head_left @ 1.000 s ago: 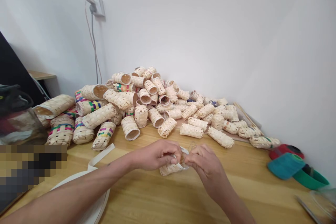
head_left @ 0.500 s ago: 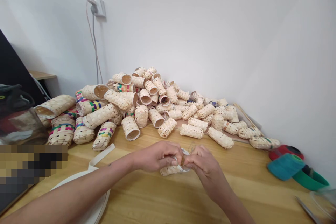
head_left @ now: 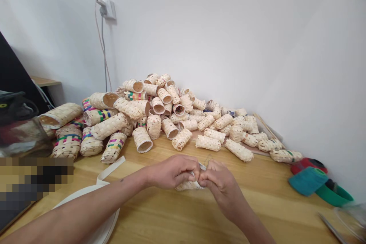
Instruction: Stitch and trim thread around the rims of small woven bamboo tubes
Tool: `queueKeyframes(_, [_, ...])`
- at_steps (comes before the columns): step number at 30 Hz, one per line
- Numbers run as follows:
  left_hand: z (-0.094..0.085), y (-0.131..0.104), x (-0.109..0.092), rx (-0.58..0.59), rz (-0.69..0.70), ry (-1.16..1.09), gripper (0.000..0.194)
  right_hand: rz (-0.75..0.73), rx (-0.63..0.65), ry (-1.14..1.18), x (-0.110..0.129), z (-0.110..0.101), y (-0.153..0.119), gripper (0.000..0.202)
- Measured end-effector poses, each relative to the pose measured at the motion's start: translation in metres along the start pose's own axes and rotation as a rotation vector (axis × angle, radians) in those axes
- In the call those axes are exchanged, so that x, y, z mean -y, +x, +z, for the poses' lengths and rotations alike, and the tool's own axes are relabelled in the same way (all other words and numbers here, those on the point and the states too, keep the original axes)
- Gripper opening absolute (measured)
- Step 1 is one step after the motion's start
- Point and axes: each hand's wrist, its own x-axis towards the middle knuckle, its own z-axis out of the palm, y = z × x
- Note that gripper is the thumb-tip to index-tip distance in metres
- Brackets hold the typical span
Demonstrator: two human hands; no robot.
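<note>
Low over the front middle of the table, my left hand grips a small woven basket of pale strips, thumb on its side and fingers curled at its rim. The basket lies tilted, its white-edged mouth toward the right. My right hand is closed in a pinch at that mouth, knuckles close to the left fingertips. What the right fingers pinch is hidden; a thin, blurred strand or loop shows just above them. Behind the hands lies a large heap of similar woven baskets, some with coloured bands.
A roll of white tape lies beneath my left forearm. To the right are a teal cloth-like piece, a green ring, a metal blade-like tool and a clear container. A transparent jar stands at left.
My right hand has moved slightly left and in, so its fingers now cover more of the basket's mouth. The left hand keeps its grip. The view has shifted very slightly.
</note>
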Motion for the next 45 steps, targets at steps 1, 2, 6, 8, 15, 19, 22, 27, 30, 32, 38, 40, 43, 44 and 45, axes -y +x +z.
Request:
queueKeyframes(1, [0.0,0.0,0.0,0.0,-0.008,0.005,0.03,0.007,-0.005,0.008,0.0,0.001,0.0,0.034])
queueKeyframes(2, [0.0,0.0,0.001,-0.004,-0.018,0.007,0.029,0.019,-0.015,0.022,0.001,0.002,0.0,0.033])
queueKeyframes(6, [-0.001,0.0,0.005,-0.039,-0.059,-0.023,0.031,0.101,-0.039,0.147,-0.003,0.004,0.002,0.024])
queueKeyframes(8, [-0.002,0.0,0.007,-0.04,-0.072,-0.051,0.032,0.149,-0.023,0.216,-0.006,0.002,0.002,0.019])
queueKeyframes(15, [-0.003,0.0,0.007,-0.058,-0.054,-0.119,0.028,0.373,-0.022,0.263,-0.007,-0.005,0.001,0.011])
queueKeyframes(19, [0.0,0.0,0.007,-0.069,-0.048,-0.095,0.026,0.399,-0.028,0.305,0.0,0.004,0.001,0.009])
queueKeyframes(22, [0.003,0.0,0.008,-0.109,-0.08,-0.046,0.024,0.318,-0.1,0.204,0.003,0.011,-0.001,0.009])
queueKeyframes(27, [0.005,0.0,0.01,-0.235,-0.198,0.002,0.021,0.029,-0.184,-0.121,0.004,0.015,-0.002,0.018])
queueKeyframes(30, [0.006,0.001,0.009,-0.275,-0.247,0.014,0.02,-0.071,-0.206,-0.253,0.003,0.017,0.0,0.014])
queueKeyframes(32, [0.008,0.002,0.007,-0.291,-0.259,0.039,0.019,-0.11,-0.239,-0.3,0.002,0.02,0.001,0.013])
queueKeyframes(38, [0.015,0.007,0.0,-0.35,-0.332,0.125,0.014,-0.116,-0.455,-0.352,0.002,0.031,0.004,0.025])
queueKeyframes(40, [0.017,0.007,-0.001,-0.374,-0.356,0.142,0.013,-0.112,-0.518,-0.334,0.005,0.03,0.005,0.024])
queueKeyframes(43, [0.016,0.007,0.002,-0.407,-0.397,0.132,0.013,-0.13,-0.477,-0.167,0.014,0.027,0.003,0.025])
queueKeyframes(44, [0.015,0.007,0.004,-0.421,-0.413,0.116,0.014,-0.12,-0.39,-0.078,0.018,0.026,0.0,0.025])
queueKeyframes(45, [0.014,0.006,0.006,-0.435,-0.429,0.096,0.015,-0.099,-0.284,0.005,0.023,0.025,-0.005,0.025])
